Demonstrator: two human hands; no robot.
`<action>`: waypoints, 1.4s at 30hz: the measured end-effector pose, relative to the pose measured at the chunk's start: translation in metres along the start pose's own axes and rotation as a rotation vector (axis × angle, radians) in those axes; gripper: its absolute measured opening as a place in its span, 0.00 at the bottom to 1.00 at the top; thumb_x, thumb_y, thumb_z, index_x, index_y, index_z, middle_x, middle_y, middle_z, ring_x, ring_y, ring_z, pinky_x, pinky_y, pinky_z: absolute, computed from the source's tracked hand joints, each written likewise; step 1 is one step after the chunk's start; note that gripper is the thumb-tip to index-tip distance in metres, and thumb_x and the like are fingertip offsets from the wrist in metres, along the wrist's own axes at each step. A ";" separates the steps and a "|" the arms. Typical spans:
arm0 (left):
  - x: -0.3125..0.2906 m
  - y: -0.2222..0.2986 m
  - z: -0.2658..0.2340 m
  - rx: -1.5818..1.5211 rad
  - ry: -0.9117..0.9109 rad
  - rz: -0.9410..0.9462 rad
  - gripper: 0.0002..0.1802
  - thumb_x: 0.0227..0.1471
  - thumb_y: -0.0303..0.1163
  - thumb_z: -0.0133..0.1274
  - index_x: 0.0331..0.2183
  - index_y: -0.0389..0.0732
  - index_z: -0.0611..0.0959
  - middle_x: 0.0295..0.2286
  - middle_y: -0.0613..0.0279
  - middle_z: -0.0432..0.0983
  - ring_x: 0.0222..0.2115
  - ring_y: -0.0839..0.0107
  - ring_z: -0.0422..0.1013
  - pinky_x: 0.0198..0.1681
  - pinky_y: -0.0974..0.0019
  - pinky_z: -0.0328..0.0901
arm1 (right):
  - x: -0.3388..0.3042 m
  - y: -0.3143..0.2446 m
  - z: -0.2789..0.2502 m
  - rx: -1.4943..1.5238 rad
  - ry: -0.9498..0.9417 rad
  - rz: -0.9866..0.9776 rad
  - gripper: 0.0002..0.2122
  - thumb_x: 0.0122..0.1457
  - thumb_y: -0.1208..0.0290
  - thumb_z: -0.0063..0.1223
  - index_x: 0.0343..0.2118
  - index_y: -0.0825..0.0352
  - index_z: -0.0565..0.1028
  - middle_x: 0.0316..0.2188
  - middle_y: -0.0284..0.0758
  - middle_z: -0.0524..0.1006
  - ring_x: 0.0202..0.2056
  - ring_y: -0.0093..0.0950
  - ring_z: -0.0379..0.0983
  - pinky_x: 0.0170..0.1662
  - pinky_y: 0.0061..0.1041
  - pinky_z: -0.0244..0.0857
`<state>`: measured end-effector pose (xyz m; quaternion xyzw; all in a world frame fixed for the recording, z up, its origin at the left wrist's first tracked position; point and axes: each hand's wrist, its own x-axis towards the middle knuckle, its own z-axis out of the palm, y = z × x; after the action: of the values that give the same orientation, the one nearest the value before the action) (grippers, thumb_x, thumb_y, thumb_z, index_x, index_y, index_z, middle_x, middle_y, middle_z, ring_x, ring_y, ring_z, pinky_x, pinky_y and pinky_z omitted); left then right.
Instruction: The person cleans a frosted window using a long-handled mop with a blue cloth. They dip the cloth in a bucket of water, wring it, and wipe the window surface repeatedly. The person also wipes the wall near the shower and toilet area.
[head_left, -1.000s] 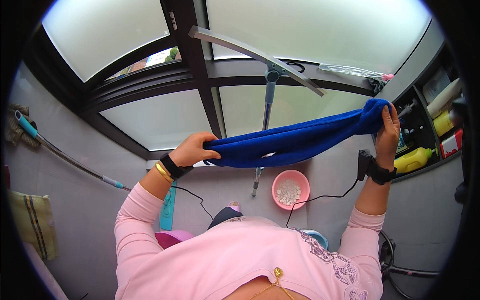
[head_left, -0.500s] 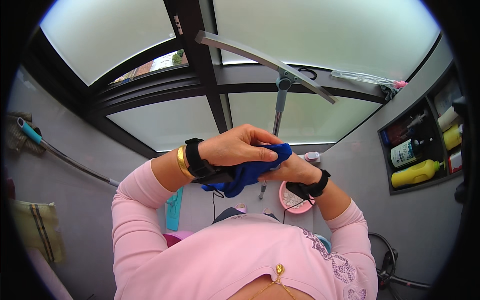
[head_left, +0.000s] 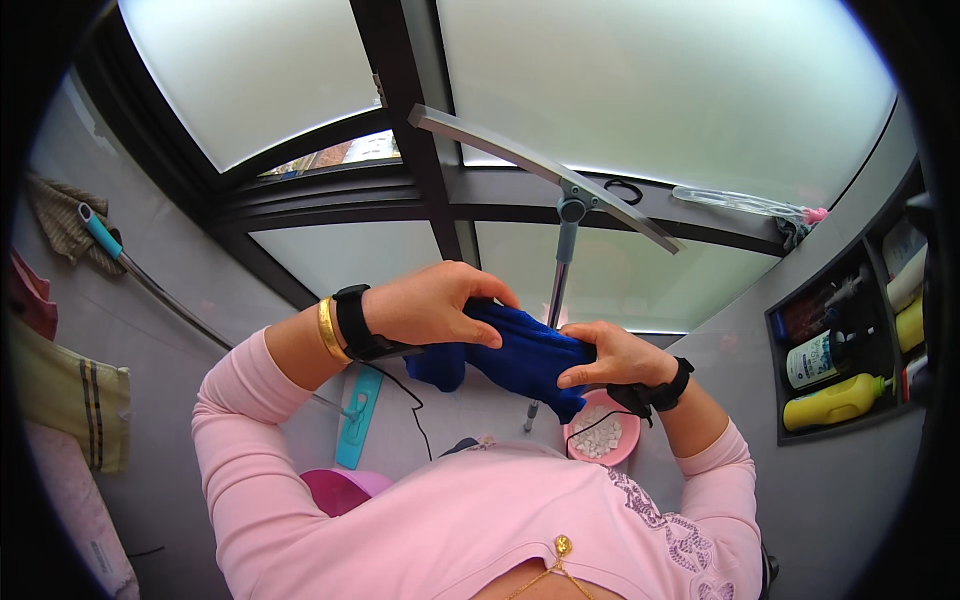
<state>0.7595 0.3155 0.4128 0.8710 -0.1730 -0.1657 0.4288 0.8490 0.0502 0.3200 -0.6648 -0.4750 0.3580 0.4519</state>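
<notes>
A blue cloth [head_left: 515, 350] is stretched between my two hands in front of my chest, its folds hanging below. My left hand [head_left: 432, 305] pinches its upper left part between thumb and fingers. At the other end, my right hand [head_left: 618, 357] grips the cloth with the thumb on the near side. Just beyond the hands a squeegee [head_left: 525, 158] with a long grey bar stands head up on a metal pole. Its bar is in front of the frosted window [head_left: 660, 90], and the cloth hides part of the pole.
To the right, a wall niche [head_left: 850, 420] holds a yellow bottle [head_left: 835, 403] and several others. On the floor are a pink basin [head_left: 628, 425] with white pieces, a magenta bucket [head_left: 345, 488] and a turquoise flat mop [head_left: 358, 420]. Towels [head_left: 75, 395] hang at left.
My hands have moved apart, spreading the blue cloth that was bunched between them. My right hand has shifted right. The view has tilted slightly, so the surroundings sit lower.
</notes>
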 end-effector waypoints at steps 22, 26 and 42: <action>0.074 -0.034 -0.091 0.757 0.726 0.037 0.12 0.51 0.22 0.41 0.40 0.38 0.71 0.42 0.48 0.70 0.41 0.50 0.70 0.48 0.59 0.66 | 0.085 0.011 -0.130 -0.569 0.838 -0.178 0.17 0.56 0.69 0.55 0.49 0.62 0.71 0.41 0.44 0.78 0.44 0.42 0.74 0.47 0.36 0.67; 0.069 -0.040 -0.089 0.694 0.764 0.062 0.13 0.50 0.21 0.42 0.40 0.37 0.73 0.39 0.49 0.72 0.41 0.51 0.70 0.48 0.59 0.65 | 0.099 0.011 -0.125 -0.712 0.709 -0.089 0.13 0.57 0.66 0.53 0.45 0.59 0.76 0.38 0.42 0.79 0.40 0.42 0.74 0.44 0.35 0.68; -0.036 0.057 -0.129 0.749 0.362 0.066 0.19 0.42 0.40 0.67 0.35 0.41 0.81 0.27 0.59 0.71 0.29 0.69 0.68 0.29 0.72 0.63 | 0.031 -0.052 -0.041 -0.875 0.572 -0.225 0.08 0.53 0.75 0.55 0.37 0.62 0.77 0.25 0.38 0.75 0.27 0.40 0.72 0.30 0.33 0.65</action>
<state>0.7751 0.3882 0.5381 0.9758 -0.1712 0.0782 0.1110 0.8790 0.0760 0.3810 -0.8070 -0.5060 -0.1198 0.2798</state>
